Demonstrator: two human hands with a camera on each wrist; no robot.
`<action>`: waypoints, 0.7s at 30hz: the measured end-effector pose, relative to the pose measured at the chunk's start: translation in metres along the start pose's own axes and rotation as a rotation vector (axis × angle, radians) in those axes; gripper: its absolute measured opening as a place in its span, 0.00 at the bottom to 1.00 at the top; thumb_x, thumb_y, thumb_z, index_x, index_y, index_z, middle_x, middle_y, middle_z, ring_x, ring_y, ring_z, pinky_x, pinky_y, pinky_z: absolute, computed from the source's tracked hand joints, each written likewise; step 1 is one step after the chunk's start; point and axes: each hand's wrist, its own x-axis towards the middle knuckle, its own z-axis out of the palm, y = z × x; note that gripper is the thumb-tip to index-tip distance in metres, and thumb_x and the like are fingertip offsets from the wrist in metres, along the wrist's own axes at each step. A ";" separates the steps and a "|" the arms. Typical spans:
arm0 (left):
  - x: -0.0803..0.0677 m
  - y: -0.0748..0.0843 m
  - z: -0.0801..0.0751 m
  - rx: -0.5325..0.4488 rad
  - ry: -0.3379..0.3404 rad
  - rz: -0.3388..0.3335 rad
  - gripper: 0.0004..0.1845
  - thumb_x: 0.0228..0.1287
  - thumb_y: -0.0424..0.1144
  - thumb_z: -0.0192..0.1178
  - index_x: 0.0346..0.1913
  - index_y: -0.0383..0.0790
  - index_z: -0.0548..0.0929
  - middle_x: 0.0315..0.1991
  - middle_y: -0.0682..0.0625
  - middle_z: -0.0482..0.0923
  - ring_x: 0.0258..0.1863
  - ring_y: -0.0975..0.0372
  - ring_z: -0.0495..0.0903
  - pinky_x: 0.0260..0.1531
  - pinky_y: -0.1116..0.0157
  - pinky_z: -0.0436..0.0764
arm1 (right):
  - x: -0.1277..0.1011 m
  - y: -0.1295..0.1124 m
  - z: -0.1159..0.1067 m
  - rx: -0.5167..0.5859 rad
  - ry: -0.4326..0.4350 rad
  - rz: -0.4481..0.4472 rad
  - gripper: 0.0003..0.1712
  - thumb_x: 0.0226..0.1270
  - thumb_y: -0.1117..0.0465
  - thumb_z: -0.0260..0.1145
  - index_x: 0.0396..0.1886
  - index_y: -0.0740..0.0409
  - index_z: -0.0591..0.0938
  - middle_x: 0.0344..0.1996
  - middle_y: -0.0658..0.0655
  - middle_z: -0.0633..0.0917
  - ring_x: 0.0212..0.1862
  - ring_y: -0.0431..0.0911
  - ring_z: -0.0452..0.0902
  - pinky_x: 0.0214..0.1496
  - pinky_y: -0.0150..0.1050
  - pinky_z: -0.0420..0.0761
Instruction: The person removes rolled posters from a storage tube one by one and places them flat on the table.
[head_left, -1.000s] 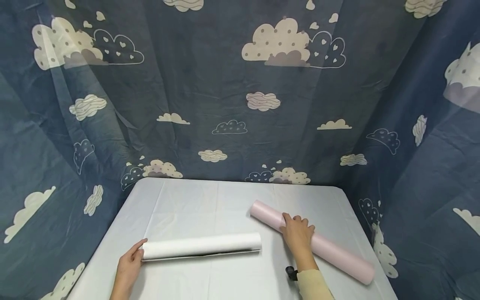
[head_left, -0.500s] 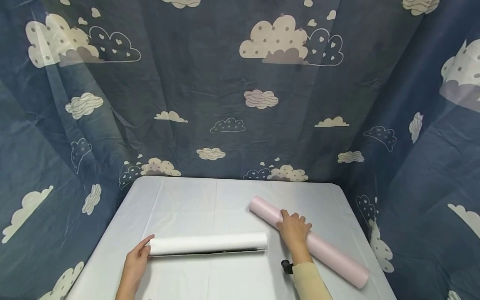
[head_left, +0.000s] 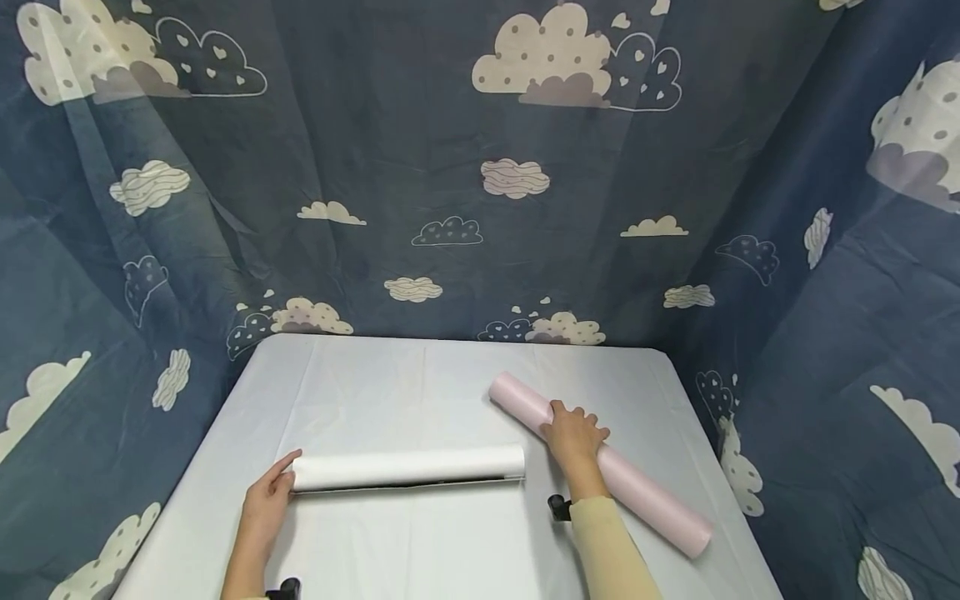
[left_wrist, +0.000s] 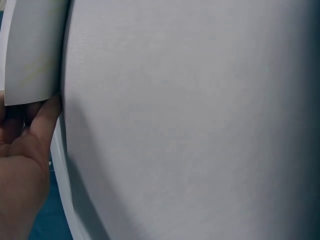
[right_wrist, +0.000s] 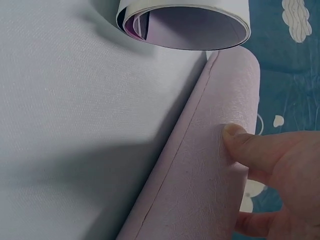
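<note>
Currently: right hand [head_left: 576,435] curls its fingers [right_wrist: 239,141] over pink roll [head_left: 645,500], lying right of white roll [head_left: 408,467] on counter [head_left: 375,375] | left hand [head_left: 266,498] fingers near-straight, touching white roll's end | judged light, crushable, rolls easily; grip mid-length.

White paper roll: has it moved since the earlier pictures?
Yes: the white paper roll slid slightly right along the grey table, toward the pink roll.

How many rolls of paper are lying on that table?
2. The white roll lies across the near middle of the table, the left hand touching its left end. The pink roll lies slanted on the right, under the right hand. No others show.
</note>
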 end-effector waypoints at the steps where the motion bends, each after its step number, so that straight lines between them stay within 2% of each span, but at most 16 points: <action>1: 0.001 0.001 -0.001 0.003 0.002 0.003 0.24 0.86 0.40 0.48 0.79 0.50 0.72 0.44 0.50 0.79 0.45 0.63 0.74 0.41 0.77 0.77 | 0.001 -0.002 0.000 -0.001 -0.003 0.002 0.31 0.72 0.49 0.71 0.71 0.54 0.78 0.55 0.75 0.83 0.59 0.74 0.77 0.62 0.79 0.72; 3: 0.002 0.001 -0.002 -0.002 0.000 0.006 0.24 0.86 0.40 0.47 0.80 0.50 0.71 0.43 0.50 0.77 0.43 0.63 0.73 0.41 0.76 0.75 | 0.003 -0.004 0.000 -0.002 -0.008 0.006 0.32 0.73 0.48 0.71 0.72 0.53 0.78 0.55 0.75 0.83 0.59 0.74 0.77 0.62 0.78 0.72; 9: 0.001 -0.001 0.003 -0.005 -0.023 -0.028 0.25 0.87 0.42 0.46 0.81 0.54 0.70 0.50 0.48 0.79 0.49 0.62 0.73 0.43 0.76 0.75 | 0.002 -0.002 -0.002 -0.007 -0.017 0.007 0.32 0.72 0.48 0.71 0.71 0.54 0.78 0.54 0.75 0.84 0.58 0.74 0.77 0.61 0.78 0.72; 15: 0.000 0.000 0.006 0.003 -0.010 -0.028 0.25 0.86 0.41 0.47 0.80 0.53 0.70 0.44 0.48 0.78 0.45 0.60 0.73 0.41 0.71 0.77 | 0.000 0.004 -0.005 -0.004 -0.005 -0.017 0.32 0.73 0.48 0.71 0.72 0.54 0.78 0.55 0.74 0.84 0.57 0.73 0.78 0.60 0.76 0.74; 21: 0.002 0.002 0.003 0.021 0.004 -0.051 0.25 0.87 0.41 0.47 0.80 0.54 0.70 0.48 0.48 0.79 0.47 0.61 0.73 0.41 0.73 0.77 | -0.009 0.014 -0.006 0.019 0.019 -0.063 0.36 0.74 0.46 0.70 0.77 0.50 0.74 0.62 0.72 0.81 0.59 0.72 0.77 0.59 0.73 0.75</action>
